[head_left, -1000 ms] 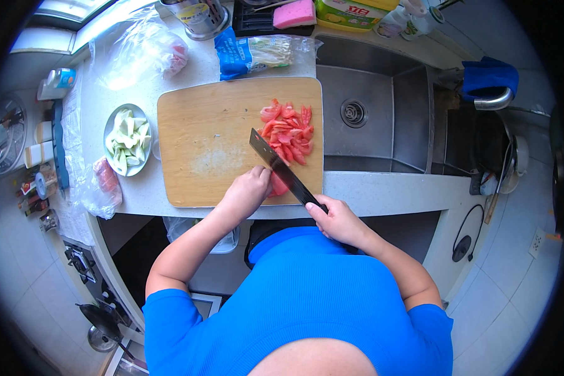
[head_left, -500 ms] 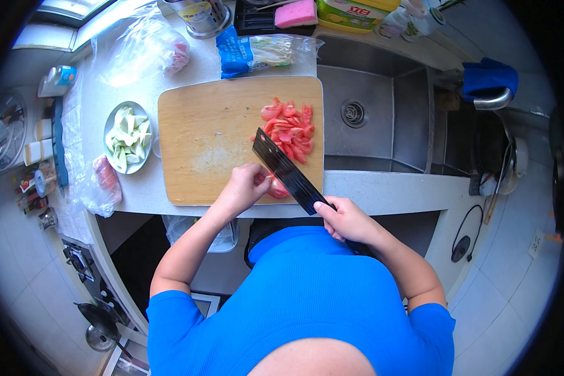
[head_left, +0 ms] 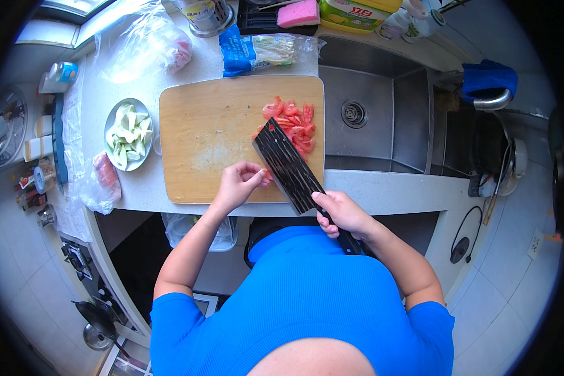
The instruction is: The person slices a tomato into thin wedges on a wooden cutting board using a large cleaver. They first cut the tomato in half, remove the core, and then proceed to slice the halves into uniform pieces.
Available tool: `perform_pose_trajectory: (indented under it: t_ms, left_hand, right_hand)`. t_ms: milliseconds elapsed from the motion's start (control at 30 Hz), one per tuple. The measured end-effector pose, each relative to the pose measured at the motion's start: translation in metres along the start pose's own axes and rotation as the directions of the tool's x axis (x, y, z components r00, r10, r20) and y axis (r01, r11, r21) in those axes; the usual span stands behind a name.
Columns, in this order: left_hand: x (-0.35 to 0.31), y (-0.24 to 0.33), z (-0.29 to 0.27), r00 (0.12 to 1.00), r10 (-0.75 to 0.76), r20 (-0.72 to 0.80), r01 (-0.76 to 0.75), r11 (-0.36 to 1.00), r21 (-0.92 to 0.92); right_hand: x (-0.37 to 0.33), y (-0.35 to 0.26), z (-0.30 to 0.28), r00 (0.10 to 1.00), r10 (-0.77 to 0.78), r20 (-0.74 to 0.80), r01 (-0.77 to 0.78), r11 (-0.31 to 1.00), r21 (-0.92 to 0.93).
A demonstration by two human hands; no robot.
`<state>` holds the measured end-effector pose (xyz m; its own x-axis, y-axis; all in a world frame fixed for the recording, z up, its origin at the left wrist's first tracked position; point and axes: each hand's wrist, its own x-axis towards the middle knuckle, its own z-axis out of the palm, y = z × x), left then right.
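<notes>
A wooden cutting board (head_left: 200,119) lies on the counter before me. My right hand (head_left: 341,213) is closed round the handle of a black cleaver (head_left: 288,166), whose broad blade slants over the board's right side, its flat face showing. Beside the blade's left edge, my left hand (head_left: 239,185) is closed, with a bit of red tomato (head_left: 267,177) at its fingertips. Cut tomato pieces (head_left: 297,119) are heaped at the board's right, partly hidden by the blade. To the left, an oval plate (head_left: 109,150) holds pale green cut vegetable pieces (head_left: 130,133).
A steel sink (head_left: 370,135) adjoins the board on the right. Behind the board lies a blue-and-clear food packet (head_left: 263,51); a pink sponge (head_left: 297,14) and yellow jug (head_left: 357,12) stand farther back. Plastic bags (head_left: 141,50) and a wrapped pink item (head_left: 106,175) sit at left.
The cleaver has rolled so that its broad face now shows instead of a narrow slant. My left hand has shifted slightly left, the tomato bit at its fingertips.
</notes>
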<state>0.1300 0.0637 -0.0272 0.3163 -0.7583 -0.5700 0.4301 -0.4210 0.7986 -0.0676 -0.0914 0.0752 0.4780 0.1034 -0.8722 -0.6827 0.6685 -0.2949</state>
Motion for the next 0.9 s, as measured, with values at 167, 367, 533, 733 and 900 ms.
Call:
perform_pose_trajectory:
  t_ms: [167, 367, 533, 733, 900]
  left_hand:
    - [-0.003, -0.008, -0.007, 1.000, -0.020, -0.003, 0.020, 0.998, -0.054]
    - [-0.005, -0.007, -0.005, 0.999, -0.014, -0.038, 0.017, 0.996, 0.084]
    - [-0.011, -0.005, 0.003, 0.992, 0.114, -0.058, -0.097, 0.965, 0.243]
    - [-0.015, -0.013, 0.001, 0.982, 0.121, -0.145, -0.088, 0.972, 0.217]
    - [-0.020, -0.023, 0.007, 0.975, 0.110, -0.192, -0.087, 0.989, 0.121]
  right_hand:
    - [0.000, 0.006, -0.003, 0.999, 0.023, 0.050, -0.027, 0.995, 0.094]
    - [0.013, 0.006, 0.003, 0.998, 0.027, 0.050, -0.030, 0.998, 0.053]
    - [0.044, 0.006, 0.012, 1.000, -0.025, 0.014, 0.023, 0.996, 0.089]
    - [0.044, 0.006, 0.016, 0.999, -0.043, 0.032, 0.041, 0.997, 0.063]
    - [0.054, 0.009, 0.021, 0.993, -0.114, -0.008, 0.114, 0.993, -0.008]
